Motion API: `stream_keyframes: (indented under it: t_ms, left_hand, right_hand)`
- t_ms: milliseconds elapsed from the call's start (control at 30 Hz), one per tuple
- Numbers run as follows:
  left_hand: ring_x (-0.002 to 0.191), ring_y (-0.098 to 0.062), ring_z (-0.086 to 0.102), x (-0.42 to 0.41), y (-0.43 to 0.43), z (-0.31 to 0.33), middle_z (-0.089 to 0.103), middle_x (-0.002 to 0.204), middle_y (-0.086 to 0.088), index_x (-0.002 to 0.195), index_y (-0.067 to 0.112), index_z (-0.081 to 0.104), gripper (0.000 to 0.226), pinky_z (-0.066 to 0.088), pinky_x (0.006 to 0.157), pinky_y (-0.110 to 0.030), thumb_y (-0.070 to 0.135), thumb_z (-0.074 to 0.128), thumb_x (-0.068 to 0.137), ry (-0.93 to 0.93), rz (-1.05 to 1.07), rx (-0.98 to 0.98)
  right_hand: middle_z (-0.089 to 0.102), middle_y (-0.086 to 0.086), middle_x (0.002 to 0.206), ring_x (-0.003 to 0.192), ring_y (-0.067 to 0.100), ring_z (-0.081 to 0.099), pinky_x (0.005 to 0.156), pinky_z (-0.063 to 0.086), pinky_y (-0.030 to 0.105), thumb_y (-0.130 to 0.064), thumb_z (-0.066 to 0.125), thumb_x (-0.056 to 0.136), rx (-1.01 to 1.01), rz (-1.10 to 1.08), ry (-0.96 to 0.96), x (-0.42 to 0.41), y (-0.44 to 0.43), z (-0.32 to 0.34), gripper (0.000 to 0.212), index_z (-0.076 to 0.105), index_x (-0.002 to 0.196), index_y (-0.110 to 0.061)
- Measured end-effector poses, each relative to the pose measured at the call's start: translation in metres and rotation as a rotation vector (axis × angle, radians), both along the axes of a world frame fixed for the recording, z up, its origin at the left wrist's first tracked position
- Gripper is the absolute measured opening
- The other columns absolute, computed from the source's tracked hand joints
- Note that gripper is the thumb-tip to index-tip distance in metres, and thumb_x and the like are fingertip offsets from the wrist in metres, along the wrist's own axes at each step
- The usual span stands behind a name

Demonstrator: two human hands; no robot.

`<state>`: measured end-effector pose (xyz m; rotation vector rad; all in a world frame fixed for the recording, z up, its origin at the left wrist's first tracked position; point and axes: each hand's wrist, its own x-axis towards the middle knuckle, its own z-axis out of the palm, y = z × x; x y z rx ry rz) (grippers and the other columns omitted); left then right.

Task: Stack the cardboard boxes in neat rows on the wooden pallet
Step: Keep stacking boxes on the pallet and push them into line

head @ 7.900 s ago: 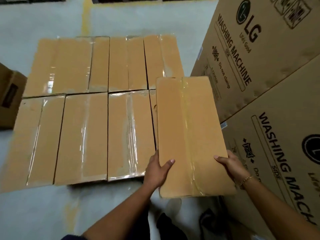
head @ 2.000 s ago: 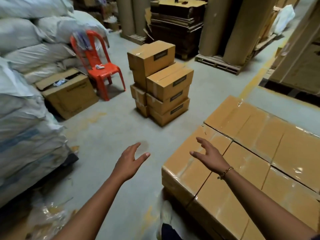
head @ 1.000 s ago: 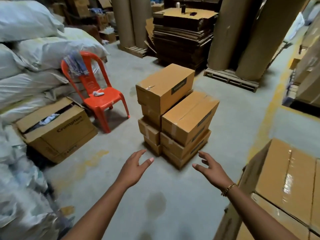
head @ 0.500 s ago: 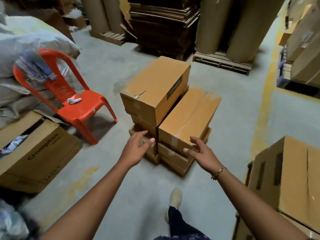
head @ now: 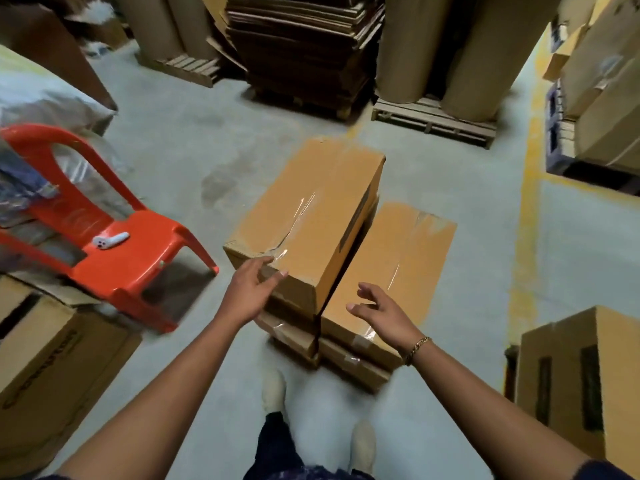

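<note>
Grips wide, holding nothing: touched left hand (head: 251, 289) to near corner of top tan taped cardboard box (head: 311, 216), hovered right hand (head: 381, 311) over lower neighbouring box (head: 398, 265). Sat stacked on grey concrete floor (head: 485, 237); judged several not yet palletised.

The left hand (head: 247, 292) now touches the top box (head: 311, 216) at its near corner; the right hand (head: 384, 313) nears.
</note>
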<state>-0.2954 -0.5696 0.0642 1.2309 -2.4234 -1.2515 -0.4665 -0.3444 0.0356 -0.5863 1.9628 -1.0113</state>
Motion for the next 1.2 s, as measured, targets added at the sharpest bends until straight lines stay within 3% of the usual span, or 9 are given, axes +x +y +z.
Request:
stream_keyframes:
  t_ms: [200,333,433,567,667,767,900,1000,1200]
  left_hand:
    - [0.132,-0.031,0.049,-0.038,-0.110,-0.037,0.056,0.142,-0.005,0.133,0.022,0.063,0.049,0.044,0.108,-0.051,0.052,0.065,0.094,-0.047,-0.080,-0.086]
    - [0.141,-0.035,0.039,-0.063,-0.172,-0.057,0.051,0.150,-0.012,0.142,0.016,0.056,0.069,0.034,0.114,-0.052,0.060,0.062,0.089,-0.141,-0.092,-0.134]
    - [0.146,-0.036,0.035,-0.075,-0.209,-0.075,0.041,0.159,-0.013,0.153,0.015,0.043,0.076,0.032,0.117,-0.054,0.055,0.067,0.093,-0.242,-0.115,-0.052]
    - [0.122,-0.038,0.059,-0.084,-0.233,-0.090,0.062,0.132,-0.011,0.135,0.014,0.052,0.081,0.048,0.103,-0.050,0.071,0.067,0.079,-0.237,-0.151,0.184]
    - [0.131,-0.037,0.055,-0.089,-0.241,-0.101,0.055,0.148,-0.012,0.152,0.015,0.037,0.090,0.045,0.105,-0.046,0.062,0.074,0.085,-0.219,-0.114,0.283]
    - [0.138,-0.039,0.049,-0.093,-0.250,-0.109,0.047,0.156,-0.014,0.159,0.016,0.032,0.105,0.040,0.113,-0.053,0.070,0.074,0.078,-0.240,-0.048,0.367]
    - [0.110,-0.028,0.062,-0.092,-0.250,-0.112,0.066,0.134,-0.007,0.141,0.021,0.054,0.081,0.051,0.100,-0.047,0.066,0.077,0.078,-0.232,-0.128,0.358]
    - [0.115,-0.030,0.062,-0.090,-0.244,-0.109,0.067,0.131,-0.005,0.140,0.021,0.055,0.063,0.051,0.098,-0.045,0.050,0.076,0.088,-0.153,-0.122,0.279]
    - [0.111,-0.029,0.064,-0.083,-0.222,-0.082,0.070,0.125,-0.005,0.137,0.022,0.059,0.058,0.052,0.094,-0.046,0.051,0.074,0.090,-0.070,-0.141,0.204]
  right_hand:
    - [0.044,-0.001,0.155,0.129,0.014,0.052,0.107,0.041,0.034,-0.040,0.067,0.096,0.050,-0.198,-0.062,-0.011,-0.077,-0.016,0.071,0.034,0.156,-0.020]
    - [0.044,0.000,0.156,0.138,0.018,0.045,0.114,0.041,0.047,-0.042,0.069,0.094,0.077,-0.363,-0.133,-0.015,-0.118,-0.028,0.075,0.033,0.156,-0.020]
    - [0.041,0.001,0.158,0.138,0.018,0.045,0.115,0.039,0.047,-0.041,0.070,0.093,0.078,-0.450,-0.176,-0.014,-0.144,-0.037,0.078,0.030,0.156,-0.019]
    - [0.037,0.004,0.160,0.134,0.016,0.044,0.113,0.039,0.036,-0.036,0.067,0.096,0.077,-0.554,-0.267,-0.009,-0.174,-0.050,0.079,0.025,0.159,-0.014]
    - [0.037,0.005,0.159,0.138,0.018,0.041,0.104,0.031,0.023,-0.035,0.066,0.098,0.097,-0.596,-0.242,-0.007,-0.187,-0.058,0.079,0.022,0.159,-0.011]
    - [0.037,0.005,0.160,0.144,0.022,0.038,0.107,0.031,0.025,-0.040,0.067,0.097,0.093,-0.644,-0.254,-0.008,-0.192,-0.067,0.084,0.019,0.160,-0.012]
    - [0.028,0.002,0.165,0.150,0.024,0.031,0.115,0.029,0.031,-0.055,0.072,0.088,0.101,-0.680,-0.262,-0.006,-0.201,-0.079,0.102,0.009,0.163,-0.024]
    - [0.027,0.001,0.166,0.151,0.022,0.029,0.116,0.028,0.031,-0.055,0.075,0.085,0.070,-0.731,-0.233,-0.003,-0.205,-0.081,0.104,0.011,0.162,-0.025]
    - [0.034,-0.003,0.162,0.148,0.017,0.033,0.117,0.029,0.029,-0.049,0.078,0.085,0.012,-0.811,-0.141,0.003,-0.183,-0.063,0.099,0.019,0.161,-0.026]
